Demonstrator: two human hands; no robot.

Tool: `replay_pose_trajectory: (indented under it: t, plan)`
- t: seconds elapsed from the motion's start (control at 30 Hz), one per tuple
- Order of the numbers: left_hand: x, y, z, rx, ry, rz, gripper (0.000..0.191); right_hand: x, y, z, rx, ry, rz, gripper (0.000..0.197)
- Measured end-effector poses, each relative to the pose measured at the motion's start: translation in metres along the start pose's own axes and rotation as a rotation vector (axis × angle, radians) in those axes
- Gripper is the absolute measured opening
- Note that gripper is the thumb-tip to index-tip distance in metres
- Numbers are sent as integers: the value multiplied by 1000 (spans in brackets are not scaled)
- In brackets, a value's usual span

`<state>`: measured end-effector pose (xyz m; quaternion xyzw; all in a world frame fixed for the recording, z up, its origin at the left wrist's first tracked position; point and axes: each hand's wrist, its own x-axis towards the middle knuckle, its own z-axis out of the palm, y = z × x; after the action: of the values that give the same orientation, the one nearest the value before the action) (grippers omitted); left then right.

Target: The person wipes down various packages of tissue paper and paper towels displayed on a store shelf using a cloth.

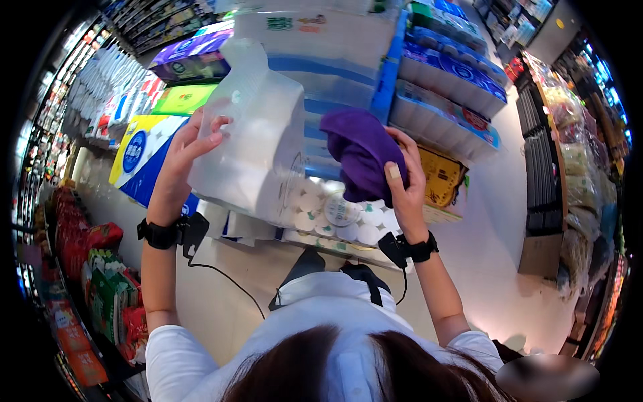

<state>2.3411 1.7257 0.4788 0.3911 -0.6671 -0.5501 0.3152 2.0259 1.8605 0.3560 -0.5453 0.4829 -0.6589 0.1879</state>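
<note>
My left hand (186, 151) grips the left side of a bulky white package in translucent plastic wrap (246, 151), with some fingers seen through the loose plastic. The package is tilted and has a wrap flap sticking up at its top. In my right hand (407, 176) is a bunched purple cloth (364, 151), with the thumb pressed on its near side. Below both hands lies a pack of white paper rolls (369, 228), partly hidden by the white package.
A blue, white and yellow pack (138, 156) stands at left, below a green pack (185, 98) and a purple pack (193, 58). Wrapped paper packs (447, 113) are stacked at right, above a yellow-and-black pack (442, 176). Shelving with bagged goods (577, 166) lines the far right.
</note>
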Motion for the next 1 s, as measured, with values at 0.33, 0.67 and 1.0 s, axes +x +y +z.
replay_pose_trajectory:
  t: [0.33, 0.67, 1.0]
  plan:
    - [-7, -54, -77, -691, 216, -45, 41, 102, -18, 161, -132, -88, -448, 30]
    - [-4, -86, -91, -949, 111, -63, 30, 54, -24, 250, -128, -223, -498, 35]
    - [-7, -80, -84, -717, 154, -45, 33, 25, -4, 235, -10, -323, -699, 38]
